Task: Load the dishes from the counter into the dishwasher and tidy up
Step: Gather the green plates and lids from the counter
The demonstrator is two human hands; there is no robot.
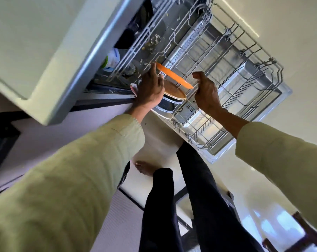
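Note:
The dishwasher's lower rack is pulled out over the open door. An orange plate stands on edge among the rack's tines. My left hand grips its rim at the end nearer the tub. My right hand has its fingers curled at the plate's opposite edge. Just beside the orange plate stand a brown plate, a dark dish and a white plate, partly hidden by my left hand. Most of the rack is bare.
The counter edge overhangs the dishwasher on the left. Food scraps lie on the tub floor, next to a white and green container. My legs and a bare foot stand on the pale floor beside the open door.

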